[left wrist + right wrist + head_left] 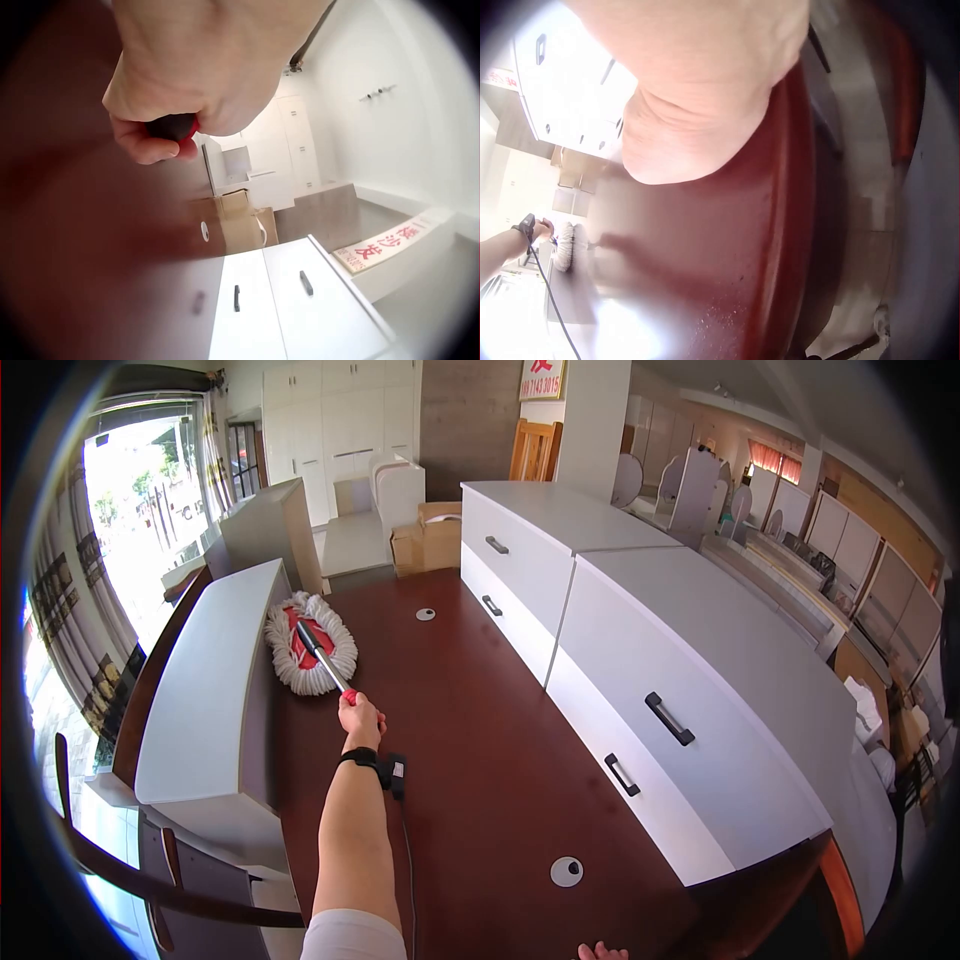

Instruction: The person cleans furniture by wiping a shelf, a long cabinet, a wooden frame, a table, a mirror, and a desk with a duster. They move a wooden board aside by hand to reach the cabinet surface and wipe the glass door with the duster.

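Observation:
A duster [340, 663] with a white string fringe and a red centre lies on the dark red desktop [450, 760], its fringe beside the grey-topped cabinet at the left. My left hand [362, 720] grips the red end of its handle at arm's length. In the left wrist view, the curled fingers [146, 150] wrap round the dark handle end [171, 127]. Only the fingertips of my right hand [603, 952] show at the bottom of the head view. In the right wrist view, the heel of this hand [690, 142] is over the desktop near its rounded edge; its fingers are hidden there.
White drawer units [640, 690] with black handles stand along the desk's right side. A grey-topped cabinet [205, 680] borders the left. Two round cable caps, one a near cap [566, 872], sit in the desktop. Cardboard boxes [425, 540] stand beyond the far end. A cable hangs from the left wrist.

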A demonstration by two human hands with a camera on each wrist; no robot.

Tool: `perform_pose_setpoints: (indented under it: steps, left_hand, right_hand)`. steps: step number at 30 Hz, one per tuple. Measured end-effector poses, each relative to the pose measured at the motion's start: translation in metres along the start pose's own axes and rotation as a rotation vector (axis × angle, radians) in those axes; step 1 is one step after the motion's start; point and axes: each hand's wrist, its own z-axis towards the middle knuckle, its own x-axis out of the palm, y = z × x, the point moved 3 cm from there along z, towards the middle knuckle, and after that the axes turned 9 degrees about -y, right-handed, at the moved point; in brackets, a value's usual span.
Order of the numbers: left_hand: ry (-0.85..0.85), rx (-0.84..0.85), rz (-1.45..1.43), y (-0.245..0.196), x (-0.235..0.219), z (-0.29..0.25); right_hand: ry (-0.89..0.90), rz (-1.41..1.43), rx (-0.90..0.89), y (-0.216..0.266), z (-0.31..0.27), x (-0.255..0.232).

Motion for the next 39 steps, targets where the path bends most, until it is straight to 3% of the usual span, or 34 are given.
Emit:
perform_pose_setpoints:
  steps: [2, 9, 12, 16, 20, 27, 30, 31, 33, 35, 36, 39]
  left_hand:
    - [0.019, 0.028, 0.066, 0.001, 0.006, 0.003]
    - [0.404, -0.024, 0.293, 0.009, 0.051, -0.012]
    - [0.466, -0.049, 0.369, 0.024, 0.076, -0.042]
    - [0.477, -0.064, 0.216, 0.055, 0.104, -0.099]
    - [0.491, -0.080, 0.139, 0.082, 0.097, -0.167]
    - [0.583, -0.285, 0.087, 0.115, 0.011, -0.295]
    - [0.668, -0.210, 0.113, 0.151, -0.037, -0.347]
    - [0.706, -0.405, 0.188, 0.136, -0.065, -0.379]
    - [0.773, -0.461, 0.314, 0.140, -0.107, -0.424]
    - [0.819, -0.445, 0.320, 0.156, -0.142, -0.460]
    - [0.837, -0.516, 0.358, 0.151, -0.159, -0.478]
    - [0.897, -0.705, 0.471, 0.130, -0.224, -0.535]
  right_hand:
    - [0.010, 0.010, 0.003, 0.000, -0.002, 0.001]
    - [-0.008, -0.037, -0.031, 0.000, 0.000, 0.005]
    - [-0.004, -0.024, -0.030, 0.000, 0.000, 0.005]
    - [0.000, -0.001, -0.009, 0.001, 0.001, 0.002]
    - [0.028, 0.022, 0.008, 0.002, 0.001, -0.003]
    - [-0.092, -0.011, -0.060, 0.005, -0.006, -0.007]
    - [-0.093, -0.058, -0.081, -0.009, -0.006, 0.010]
    - [-0.164, -0.065, -0.136, -0.012, -0.005, 0.014]
    - [-0.300, -0.083, -0.233, -0.014, -0.013, 0.013]
    - [0.004, 0.028, -0.228, -0.020, -0.023, 0.035]
    - [0.159, 0.090, -0.221, -0.019, -0.038, 0.041]
    - [-0.041, 0.391, -0.376, 0.005, -0.124, 0.044]
